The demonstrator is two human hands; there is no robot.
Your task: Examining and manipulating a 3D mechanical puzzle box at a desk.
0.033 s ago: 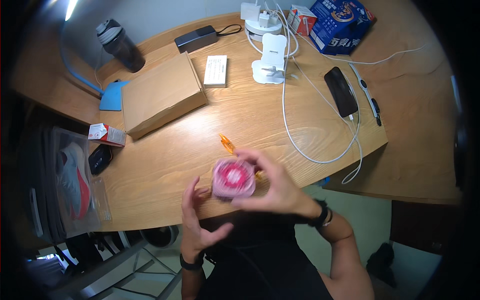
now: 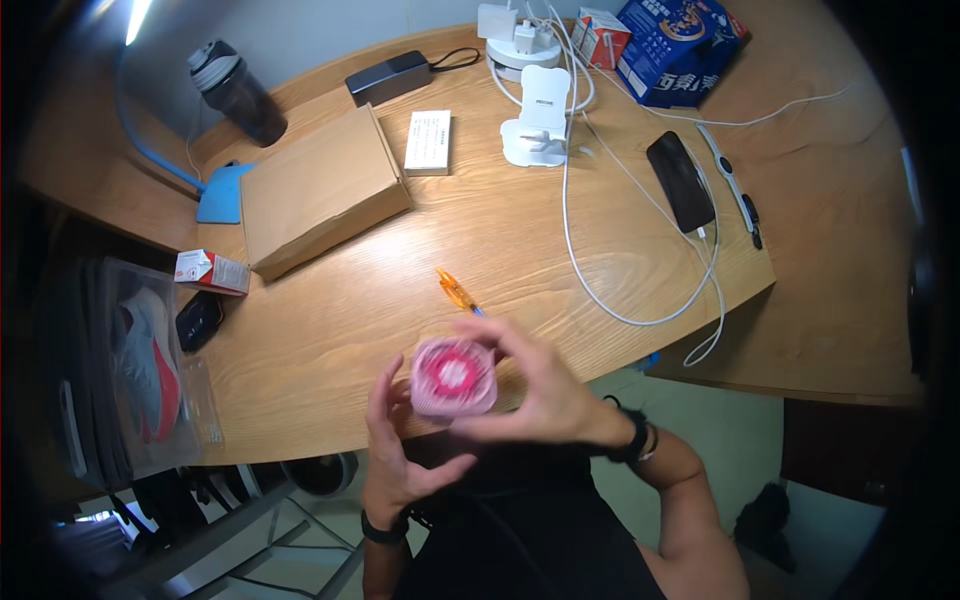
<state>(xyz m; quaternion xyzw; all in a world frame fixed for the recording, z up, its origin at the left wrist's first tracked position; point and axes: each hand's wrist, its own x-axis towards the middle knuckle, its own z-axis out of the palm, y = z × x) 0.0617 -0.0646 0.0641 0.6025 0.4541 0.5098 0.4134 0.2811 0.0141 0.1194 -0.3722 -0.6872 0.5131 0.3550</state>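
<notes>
A pink rounded-square object (image 2: 454, 377), with a darker pink ring and a pale centre on top, is held over the desk's front edge; its exact kind cannot be made out. My right hand (image 2: 540, 385) grips it from the right, fingers at its far side and thumb at its near side. Along its left side stands my left hand (image 2: 402, 455), fingers and thumb spread apart; whether its fingertips touch the object is unclear. Just beyond the right fingers lies an orange pen (image 2: 457, 291) with a blue tip end.
Around the wooden desk (image 2: 330, 330) are a flat cardboard box (image 2: 320, 190), a white box (image 2: 428, 142), a phone stand (image 2: 541, 115), a dark phone (image 2: 682, 182) on a white cable, a bottle (image 2: 240, 95), a small carton (image 2: 212, 271) and a clear shoe box (image 2: 150, 370).
The pink object and my right hand have shifted slightly left and nearer to me. More of the orange pen shows. My left hand is nearly unmoved.
</notes>
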